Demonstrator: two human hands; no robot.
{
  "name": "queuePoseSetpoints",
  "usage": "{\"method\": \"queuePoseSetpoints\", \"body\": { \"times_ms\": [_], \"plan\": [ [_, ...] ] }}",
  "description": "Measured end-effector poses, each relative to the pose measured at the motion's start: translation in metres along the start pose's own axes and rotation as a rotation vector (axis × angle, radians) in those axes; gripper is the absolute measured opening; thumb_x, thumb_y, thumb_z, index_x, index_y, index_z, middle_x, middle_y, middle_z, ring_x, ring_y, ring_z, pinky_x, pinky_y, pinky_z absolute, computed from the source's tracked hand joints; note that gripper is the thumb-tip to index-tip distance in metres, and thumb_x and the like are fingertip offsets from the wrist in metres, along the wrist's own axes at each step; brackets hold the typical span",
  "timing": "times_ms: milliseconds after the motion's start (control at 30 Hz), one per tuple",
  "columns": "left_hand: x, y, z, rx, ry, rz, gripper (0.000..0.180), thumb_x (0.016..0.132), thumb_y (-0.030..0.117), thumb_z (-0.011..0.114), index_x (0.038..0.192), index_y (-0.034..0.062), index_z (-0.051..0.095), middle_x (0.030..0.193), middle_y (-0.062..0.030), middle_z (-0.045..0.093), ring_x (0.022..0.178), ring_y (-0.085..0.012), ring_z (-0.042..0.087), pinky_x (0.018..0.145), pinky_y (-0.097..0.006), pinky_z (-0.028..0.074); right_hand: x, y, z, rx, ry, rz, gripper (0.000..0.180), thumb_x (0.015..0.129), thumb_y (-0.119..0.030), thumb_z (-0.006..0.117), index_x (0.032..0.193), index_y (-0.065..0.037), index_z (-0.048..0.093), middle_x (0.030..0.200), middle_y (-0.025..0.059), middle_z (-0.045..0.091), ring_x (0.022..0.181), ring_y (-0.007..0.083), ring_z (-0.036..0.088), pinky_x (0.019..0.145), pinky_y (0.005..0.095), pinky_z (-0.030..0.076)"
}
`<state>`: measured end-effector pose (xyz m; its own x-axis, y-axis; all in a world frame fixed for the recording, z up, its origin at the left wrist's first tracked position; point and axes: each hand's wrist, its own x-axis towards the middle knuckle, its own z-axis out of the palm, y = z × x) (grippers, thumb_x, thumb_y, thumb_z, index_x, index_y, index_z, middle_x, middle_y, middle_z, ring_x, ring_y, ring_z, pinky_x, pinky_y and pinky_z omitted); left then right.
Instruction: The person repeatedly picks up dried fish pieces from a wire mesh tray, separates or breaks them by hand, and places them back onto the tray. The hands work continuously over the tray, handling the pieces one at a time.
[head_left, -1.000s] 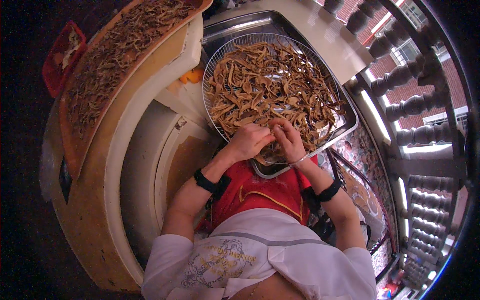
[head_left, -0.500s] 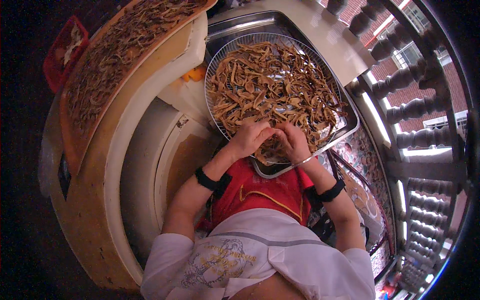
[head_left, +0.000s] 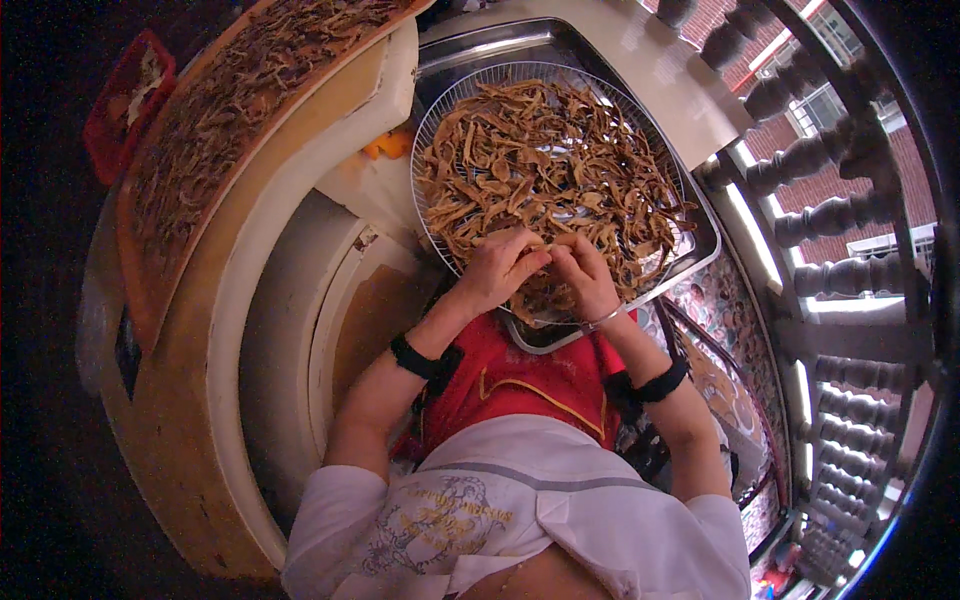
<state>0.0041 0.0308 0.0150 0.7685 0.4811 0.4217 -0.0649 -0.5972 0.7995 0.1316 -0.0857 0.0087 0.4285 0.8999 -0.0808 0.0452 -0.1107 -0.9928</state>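
Both my hands meet over the near part of a round wire rack [head_left: 416, 150] heaped with dried brown strips [head_left: 545, 170]. My left hand [head_left: 500, 268] is closed, thumb and fingertips pinched together. Against it, the fingers of my right hand [head_left: 590, 282] are pinched too, the two sets of fingertips touching or almost touching. Whatever lies between them is too small and covered to make out. Under the rack is a rectangular metal tray [head_left: 500, 42], its near corner showing over the red cloth [head_left: 515, 395] on my lap.
To the left, an orange-brown board [head_left: 150, 290] covered with more dried strips rests on a worn yellowish cabinet [head_left: 180, 430]. Beyond it sits a red basket [head_left: 110, 135]. A beige surface [head_left: 660, 85] lies behind the tray. A balustrade [head_left: 835, 218] runs along the right.
My hands have shifted slightly, with the right fingers a little higher and still pinched against the left. The rack and tray look the same.
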Motion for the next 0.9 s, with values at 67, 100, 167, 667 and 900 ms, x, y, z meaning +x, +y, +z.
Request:
{"method": "queuePoseSetpoints", "body": {
  "times_ms": [67, 100, 167, 667, 900],
  "plan": [
    [0.001, 0.002, 0.000, -0.084, -0.020, -0.109, 0.019, 0.087, 0.021, 0.057, 0.088, 0.0019, 0.056, 0.075, -0.0132, 0.059, 0.072, -0.0294, 0.058, 0.063, -0.036, 0.044, 0.001, 0.000, -0.002, 0.074, 0.014, -0.013, 0.020, 0.089, -0.018, 0.056, 0.099, -0.001, 0.056, 0.086, 0.0067, 0.060, 0.080, 0.0140, 0.056, 0.073, 0.0277, 0.045],
    [0.001, 0.003, 0.000, -0.127, -0.031, -0.163, 0.019, 0.087, 0.021, 0.056, 0.091, 0.0019, 0.056, 0.077, -0.0129, 0.060, 0.073, -0.0289, 0.059, 0.064, -0.036, 0.045, 0.002, 0.000, -0.004, 0.072, 0.014, -0.010, 0.020, 0.088, -0.016, 0.057, 0.101, -0.001, 0.056, 0.089, 0.0065, 0.060, 0.083, 0.0140, 0.057, 0.074, 0.0277, 0.045],
    [0.003, 0.004, -0.001, -0.168, -0.035, -0.206, 0.018, 0.088, 0.020, 0.055, 0.091, 0.0018, 0.056, 0.078, -0.0130, 0.060, 0.075, -0.0282, 0.060, 0.065, -0.036, 0.045, 0.003, 0.002, -0.005, 0.058, 0.018, -0.024, 0.021, 0.086, -0.014, 0.059, 0.103, -0.001, 0.056, 0.092, 0.0068, 0.061, 0.086, 0.0151, 0.057, 0.076, 0.0283, 0.046],
    [-0.003, 0.001, -0.003, 0.109, -0.074, -0.100, 0.016, 0.086, 0.018, 0.055, 0.079, 0.0032, 0.055, 0.074, -0.0160, 0.056, 0.071, -0.0338, 0.056, 0.061, -0.040, 0.042, -0.004, -0.012, -0.003, -0.524, 0.027, -0.203, 0.028, 0.091, -0.031, 0.049, 0.085, -0.005, 0.056, 0.074, 0.0193, 0.057, 0.072, 0.0387, 0.057, 0.061, 0.0425, 0.044],
    [-0.002, -0.003, -0.004, -0.046, -0.087, -0.097, 0.019, 0.089, 0.018, 0.053, 0.084, 0.0003, 0.057, 0.073, -0.0154, 0.056, 0.069, -0.0319, 0.058, 0.062, -0.035, 0.044, -0.002, -0.013, -0.005, -0.534, -0.006, -0.147, 0.034, 0.094, -0.030, 0.047, 0.079, 0.001, 0.052, 0.064, 0.0139, 0.049, 0.059, 0.0231, 0.049, 0.057, 0.0340, 0.040]
  ]
}}
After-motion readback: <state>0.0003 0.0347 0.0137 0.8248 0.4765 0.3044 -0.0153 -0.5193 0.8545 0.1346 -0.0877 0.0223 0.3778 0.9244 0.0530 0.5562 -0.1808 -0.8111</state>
